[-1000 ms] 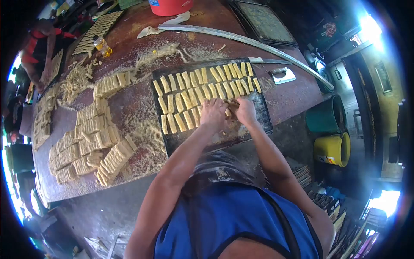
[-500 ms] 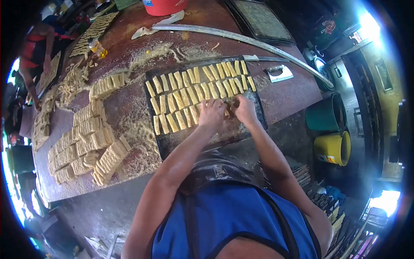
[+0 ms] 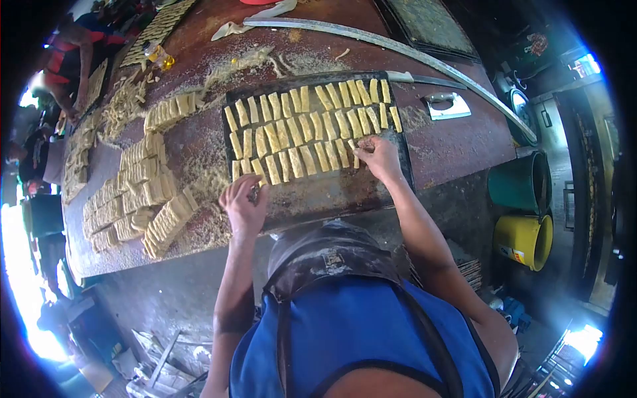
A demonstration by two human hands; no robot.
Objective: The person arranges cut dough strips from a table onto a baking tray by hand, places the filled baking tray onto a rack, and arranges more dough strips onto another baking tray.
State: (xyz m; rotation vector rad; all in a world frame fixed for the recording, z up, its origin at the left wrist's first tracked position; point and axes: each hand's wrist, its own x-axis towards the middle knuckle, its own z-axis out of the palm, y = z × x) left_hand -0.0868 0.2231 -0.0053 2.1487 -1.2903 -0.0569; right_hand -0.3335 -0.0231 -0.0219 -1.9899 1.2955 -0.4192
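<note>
Rows of pale yellow dough strips [image 3: 307,159] lie side by side on a dark, worn baking tray [image 3: 318,197]. At the right end of the nearest row, my right hand [image 3: 379,159] has its fingertips closed on one dough strip [image 3: 354,146]. My left hand [image 3: 244,204] hovers by the tray's near left corner, fingers curved and thumb apart, with nothing visible in it. Left of the tray, cut dough strips stand in stacked blocks [image 3: 142,192] on the floury table.
Beyond the tray lie a knife [image 3: 431,81], a metal dough scraper [image 3: 449,106] and a long metal strip [image 3: 398,50]. A bottle of yellow liquid [image 3: 159,57] stands far left, near another person's arm [image 3: 85,73]. Green [image 3: 521,182] and yellow buckets [image 3: 524,240] stand right of the table.
My left hand has moved left and toward me, from the middle of the near row to the tray's corner. My right hand stays at the row's right end, where more strips now show.
</note>
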